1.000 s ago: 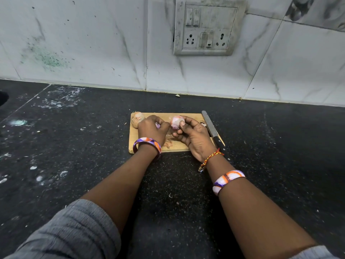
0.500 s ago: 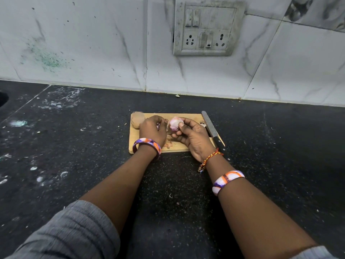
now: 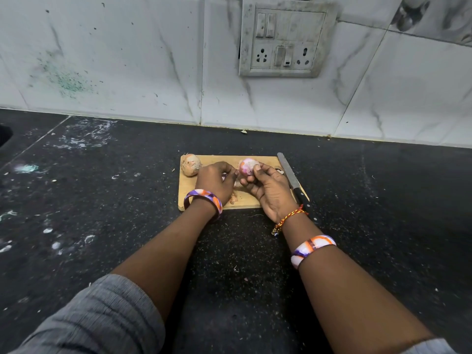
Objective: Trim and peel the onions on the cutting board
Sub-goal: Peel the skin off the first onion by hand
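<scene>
A small wooden cutting board (image 3: 187, 200) lies on the black counter. My right hand (image 3: 270, 192) grips a partly peeled pink-white onion (image 3: 246, 166) just above the board, thumb on its front. My left hand (image 3: 217, 178) has curled fingers, and its tips pinch onion skin at this onion's left side. An unpeeled brown onion (image 3: 190, 164) sits at the board's far left corner. Skin scraps (image 3: 233, 198) lie on the board between my wrists. A knife (image 3: 290, 175) rests along the board's right edge, with its dark handle toward me.
The black speckled counter (image 3: 383, 200) runs to a white marble-tile wall (image 3: 127, 60) just behind the board. A switch and socket plate (image 3: 284, 38) hangs on the wall above it. White smears and crumbs (image 3: 84, 136) mark the counter at the left.
My left hand has moved a little right, closing in on the onion held by my right hand. The onion has turned slightly in my right fingers.
</scene>
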{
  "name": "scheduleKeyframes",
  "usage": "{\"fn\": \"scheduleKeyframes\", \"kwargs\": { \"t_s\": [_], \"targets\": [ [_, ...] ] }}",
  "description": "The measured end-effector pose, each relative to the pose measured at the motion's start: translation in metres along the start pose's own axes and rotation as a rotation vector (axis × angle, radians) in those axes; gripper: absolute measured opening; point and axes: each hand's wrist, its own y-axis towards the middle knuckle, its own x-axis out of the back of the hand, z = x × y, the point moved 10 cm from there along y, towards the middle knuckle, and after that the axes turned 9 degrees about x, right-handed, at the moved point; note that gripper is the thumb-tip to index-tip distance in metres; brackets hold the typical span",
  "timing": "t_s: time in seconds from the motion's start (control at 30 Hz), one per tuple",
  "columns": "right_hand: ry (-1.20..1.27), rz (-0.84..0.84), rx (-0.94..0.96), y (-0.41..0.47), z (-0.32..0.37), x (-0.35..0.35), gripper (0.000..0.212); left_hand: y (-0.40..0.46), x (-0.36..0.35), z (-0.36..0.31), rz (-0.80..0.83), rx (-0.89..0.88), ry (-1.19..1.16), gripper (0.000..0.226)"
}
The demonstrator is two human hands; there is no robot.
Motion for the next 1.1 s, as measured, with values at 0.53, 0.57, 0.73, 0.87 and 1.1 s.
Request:
{"fn": "scheduleKeyframes", "kwargs": {
  "t_s": [0.53,0.57,0.73,0.87,1.1],
  "targets": [
    [-0.079,0.086,-0.013,-0.004,0.002,-0.009,0.016,0.0,0.008,0.004,-0.035,0.026,-0.199,0.024],
    [-0.083,0.09,-0.019,-0.004,0.002,-0.009,0.022,0.0,0.008,0.005,-0.036,0.034,-0.214,0.025],
    [-0.126,0.102,-0.023,-0.005,0.001,-0.01,0.033,0.002,0.006,0.013,-0.021,0.102,-0.208,0.025],
    [-0.146,0.115,-0.032,-0.006,0.001,-0.011,0.033,0.003,0.007,0.015,-0.023,0.115,-0.197,0.023],
    [-0.132,0.1,-0.028,-0.005,0.0,-0.008,0.031,0.0,0.007,0.012,-0.011,0.108,-0.247,0.02]
  ]
}}
